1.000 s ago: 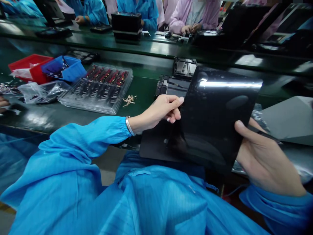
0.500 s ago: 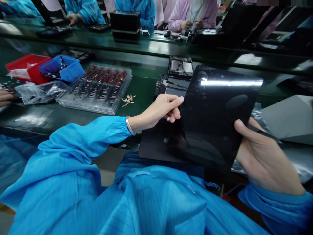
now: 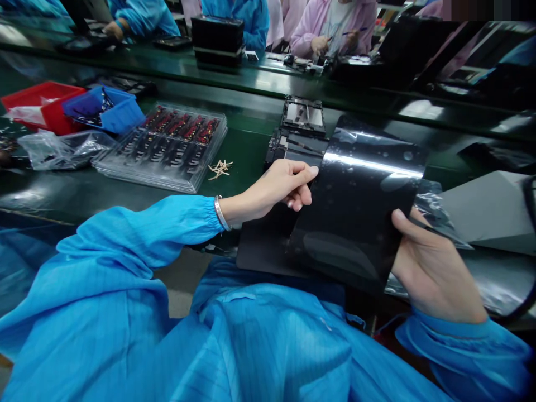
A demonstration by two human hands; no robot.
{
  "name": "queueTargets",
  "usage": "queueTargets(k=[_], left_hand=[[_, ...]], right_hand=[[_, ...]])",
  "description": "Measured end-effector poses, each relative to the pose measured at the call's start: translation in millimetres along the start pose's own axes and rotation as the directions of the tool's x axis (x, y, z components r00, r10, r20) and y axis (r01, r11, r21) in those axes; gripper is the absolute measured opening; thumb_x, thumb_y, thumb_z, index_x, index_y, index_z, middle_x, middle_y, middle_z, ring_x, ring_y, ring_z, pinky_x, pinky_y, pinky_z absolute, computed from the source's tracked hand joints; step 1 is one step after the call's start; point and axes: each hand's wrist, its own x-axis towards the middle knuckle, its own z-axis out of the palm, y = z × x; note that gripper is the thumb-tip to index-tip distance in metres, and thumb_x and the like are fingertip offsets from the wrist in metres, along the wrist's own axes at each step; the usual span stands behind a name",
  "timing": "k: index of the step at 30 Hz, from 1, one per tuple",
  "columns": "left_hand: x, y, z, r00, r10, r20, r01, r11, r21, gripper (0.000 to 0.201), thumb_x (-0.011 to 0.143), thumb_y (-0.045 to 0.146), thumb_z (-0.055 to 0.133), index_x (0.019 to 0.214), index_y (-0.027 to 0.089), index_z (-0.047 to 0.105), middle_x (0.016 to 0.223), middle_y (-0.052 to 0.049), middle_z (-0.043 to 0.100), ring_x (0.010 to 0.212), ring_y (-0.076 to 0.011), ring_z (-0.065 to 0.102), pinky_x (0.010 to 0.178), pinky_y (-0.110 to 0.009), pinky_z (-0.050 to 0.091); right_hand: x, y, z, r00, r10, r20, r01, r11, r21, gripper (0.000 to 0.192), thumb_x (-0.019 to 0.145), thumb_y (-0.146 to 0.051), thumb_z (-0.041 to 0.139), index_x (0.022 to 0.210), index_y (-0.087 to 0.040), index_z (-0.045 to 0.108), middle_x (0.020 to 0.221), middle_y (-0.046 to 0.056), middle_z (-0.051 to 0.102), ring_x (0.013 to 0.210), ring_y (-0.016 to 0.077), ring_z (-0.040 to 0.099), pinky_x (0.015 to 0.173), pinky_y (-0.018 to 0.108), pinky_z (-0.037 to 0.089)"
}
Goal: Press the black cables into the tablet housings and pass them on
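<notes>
A glossy black panel (image 3: 360,206) is held up tilted in front of me, covered by a clear film with small bubbles. My right hand (image 3: 431,273) grips its lower right edge, thumb on the front face. My left hand (image 3: 285,187) pinches the panel's left edge near the top, finger and thumb together. A dark flat mat (image 3: 263,245) lies under the panel at the table's near edge. Behind the panel, two opened black device frames (image 3: 304,114) lie on the green belt.
A clear tray of small red and black parts (image 3: 167,148) sits left of centre, with loose tan strips (image 3: 220,169) beside it. A blue bin (image 3: 104,111), a red bin (image 3: 42,103) and plastic bags (image 3: 58,151) stand far left. A grey sheet (image 3: 486,209) lies at right. Other people work across the belt.
The panel has tilted and shifted slightly left and down, so its glare band sits lower. Both hands keep their grip. The view has drifted a little to the right.
</notes>
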Motion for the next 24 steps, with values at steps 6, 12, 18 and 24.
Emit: queueTargets(k=[6,12,18,24], left_hand=[[0.5,-1.9,0.1,1.0,0.02,-0.005,-0.02,1.0,0.016,0.04,0.105,0.03,0.058,0.071,0.015,0.047,0.052,0.001,0.063,0.037,-0.0031,0.053,0.038,-0.012,0.035],[2.1,-3.6,-1.5,1.0,0.029,-0.001,-0.029,0.999,0.019,0.042,0.103,0.037,0.061,0.07,0.014,0.048,0.051,0.002,0.063,0.037,-0.0028,0.052,0.038,-0.012,0.035],[3.4,-3.8,-1.9,1.0,-0.011,-0.009,0.012,1.0,0.026,0.039,0.107,0.025,0.054,0.07,0.014,0.048,0.052,0.002,0.062,0.037,-0.0023,0.053,0.038,-0.012,0.034],[5.1,-6.6,-2.3,1.0,-0.014,-0.013,0.015,0.999,0.037,0.037,0.109,0.02,0.049,0.072,0.015,0.048,0.052,0.002,0.062,0.037,-0.0026,0.052,0.039,-0.013,0.035]], right_hand=[[0.0,0.2,10.1,0.987,0.049,-0.156,-0.032,0.994,0.105,0.02,0.085,-0.025,0.076,0.103,-0.034,0.078,0.133,-0.003,0.072,0.13,0.0242,0.066,0.111,0.047,0.057],[6.1,9.3,2.4,1.0,-0.027,-0.008,0.027,0.998,0.064,0.011,0.087,-0.026,0.074,0.095,-0.031,0.079,0.124,-0.001,0.076,0.122,0.0263,0.071,0.11,0.046,0.058],[4.5,9.5,2.9,0.99,0.115,-0.08,-0.098,0.976,0.192,0.022,0.087,-0.019,0.073,0.107,-0.028,0.078,0.117,0.0,0.079,0.115,0.0242,0.074,0.111,0.043,0.057],[-1.3,2.9,14.1,0.978,0.184,-0.101,-0.155,0.957,0.246,0.026,0.091,-0.017,0.07,0.115,-0.026,0.074,0.127,0.002,0.075,0.122,0.023,0.07,0.116,0.046,0.052]])
